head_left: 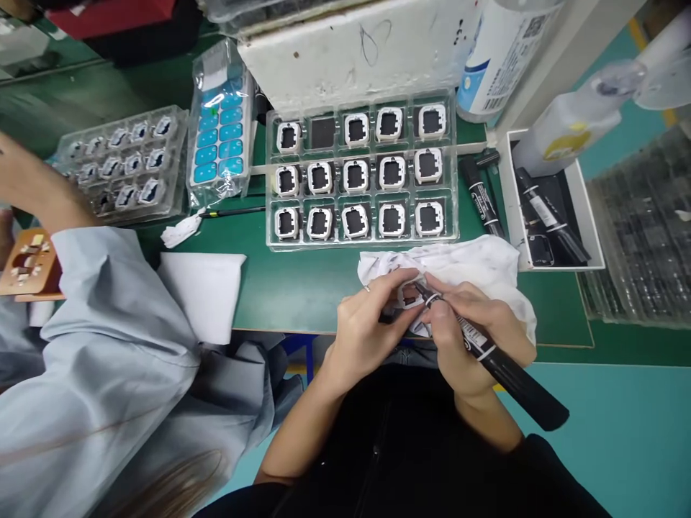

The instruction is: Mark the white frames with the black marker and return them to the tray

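Right hand [475, 338] grips marker [502, 363], left hand [372, 324] pinches frame [411, 293]; tray [361, 241] holds frames.

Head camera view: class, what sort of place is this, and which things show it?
Probably an electronics assembly line: a clear tray of identical white frames, a green work mat, and hands marking one frame with a black marker.

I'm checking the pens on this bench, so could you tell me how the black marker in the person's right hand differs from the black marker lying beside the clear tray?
The held marker is gripped by the right hand, its tip on a small white frame pinched by the left hand; the lying marker rests untouched on the green mat beside the clear tray. The held one slants across the view; the lying one runs nearly front to back. Both are black with white labels.
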`<state>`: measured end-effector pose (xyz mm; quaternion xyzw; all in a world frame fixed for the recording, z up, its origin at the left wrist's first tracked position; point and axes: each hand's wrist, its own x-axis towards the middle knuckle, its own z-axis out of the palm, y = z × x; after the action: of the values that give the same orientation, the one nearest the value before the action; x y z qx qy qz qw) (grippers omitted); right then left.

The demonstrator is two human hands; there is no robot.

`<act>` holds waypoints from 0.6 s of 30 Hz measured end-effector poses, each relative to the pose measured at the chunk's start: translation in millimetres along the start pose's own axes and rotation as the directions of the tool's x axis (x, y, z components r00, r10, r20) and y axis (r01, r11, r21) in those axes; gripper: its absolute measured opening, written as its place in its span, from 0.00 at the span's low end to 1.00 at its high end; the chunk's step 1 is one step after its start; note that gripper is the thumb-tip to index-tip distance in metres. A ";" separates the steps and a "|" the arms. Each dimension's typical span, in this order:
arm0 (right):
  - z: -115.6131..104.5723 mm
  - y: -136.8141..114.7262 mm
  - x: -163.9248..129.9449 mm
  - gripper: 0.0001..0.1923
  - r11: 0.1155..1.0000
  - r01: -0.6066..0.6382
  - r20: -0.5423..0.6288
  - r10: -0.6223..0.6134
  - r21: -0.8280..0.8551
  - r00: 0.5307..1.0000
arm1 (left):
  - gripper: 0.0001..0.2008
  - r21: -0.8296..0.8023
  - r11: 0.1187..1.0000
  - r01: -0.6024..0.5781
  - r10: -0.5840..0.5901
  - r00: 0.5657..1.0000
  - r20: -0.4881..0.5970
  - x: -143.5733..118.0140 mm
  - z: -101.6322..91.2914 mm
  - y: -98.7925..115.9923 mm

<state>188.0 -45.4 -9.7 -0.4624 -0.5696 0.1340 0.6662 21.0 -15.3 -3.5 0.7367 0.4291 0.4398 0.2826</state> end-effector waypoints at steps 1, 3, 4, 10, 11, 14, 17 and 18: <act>-0.6 0.0 0.3 0.16 1.000 0.002 0.010 -0.002 -0.012 1.000 | 0.21 0.021 1.000 -0.003 0.004 1.000 -0.004 -0.2 0.1 0.6; -1.5 -0.6 1.3 0.16 1.000 0.010 0.027 -0.009 -0.029 1.000 | 0.21 0.056 0.998 -0.005 0.005 1.000 -0.006 -0.2 0.0 1.9; -1.6 -1.1 1.8 0.16 0.999 0.016 0.027 -0.015 -0.033 1.000 | 0.20 0.070 0.998 -0.008 0.008 1.000 -0.005 0.0 -0.1 2.5; 0.1 -4.1 4.0 0.17 1.000 0.012 0.021 -0.011 -0.027 1.000 | 0.20 0.105 0.994 -0.036 0.037 0.999 -0.006 1.0 -0.5 3.7; 0.3 -4.5 4.2 0.17 1.000 0.011 0.022 -0.010 -0.028 1.000 | 0.20 0.107 0.994 -0.038 0.039 0.999 -0.007 0.8 -0.5 3.6; 0.7 -5.3 4.8 0.18 0.999 0.017 0.016 -0.016 -0.040 1.000 | 0.21 0.111 0.993 -0.042 0.043 0.999 -0.009 0.1 -0.1 3.4; 0.9 -5.3 5.7 0.17 0.998 0.032 0.016 -0.031 -0.052 0.999 | 0.21 0.118 0.992 -0.048 0.050 0.999 -0.015 -0.4 0.2 3.3; 0.9 -5.3 6.0 0.17 0.998 0.037 0.018 -0.036 -0.053 0.999 | 0.21 0.121 0.991 -0.050 0.053 0.998 -0.017 -0.5 0.2 3.3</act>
<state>187.2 -43.6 -1.9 -0.4683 -0.5871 0.1105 0.6510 22.3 -17.3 -1.3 0.7587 0.4386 0.4277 0.2217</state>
